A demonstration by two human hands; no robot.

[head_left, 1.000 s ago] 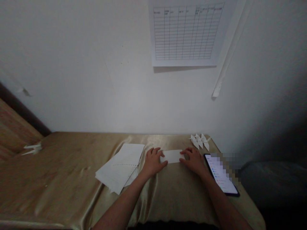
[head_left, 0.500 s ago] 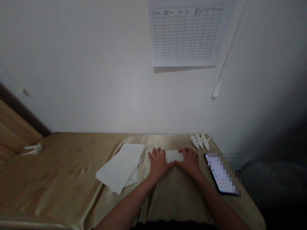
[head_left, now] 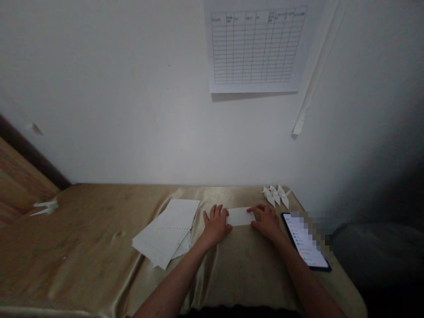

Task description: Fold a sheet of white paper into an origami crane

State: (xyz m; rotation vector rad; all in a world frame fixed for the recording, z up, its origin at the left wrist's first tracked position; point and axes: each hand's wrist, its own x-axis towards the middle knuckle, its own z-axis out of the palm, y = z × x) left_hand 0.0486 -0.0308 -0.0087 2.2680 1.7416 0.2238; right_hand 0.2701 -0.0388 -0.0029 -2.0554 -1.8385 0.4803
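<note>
A folded strip of white paper (head_left: 240, 216) lies flat on the gold cloth of the table (head_left: 99, 247). My left hand (head_left: 216, 225) rests on its left end, fingers stretched out and pressing down. At the right end my right hand (head_left: 267, 221) presses down too, thumb and fingers flat along the edge. Neither hand lifts the paper.
A stack of white sheets (head_left: 168, 232) lies left of my left hand. Three folded paper cranes (head_left: 276, 195) stand at the back right by the wall. A lit phone (head_left: 306, 242) lies by my right wrist. Another folded paper (head_left: 44, 206) sits far left. A grid chart (head_left: 256, 44) hangs on the wall.
My hands closed in toward the middle of the strip half a second ago, then slid apart again toward its ends. The paper stays flat in place.
</note>
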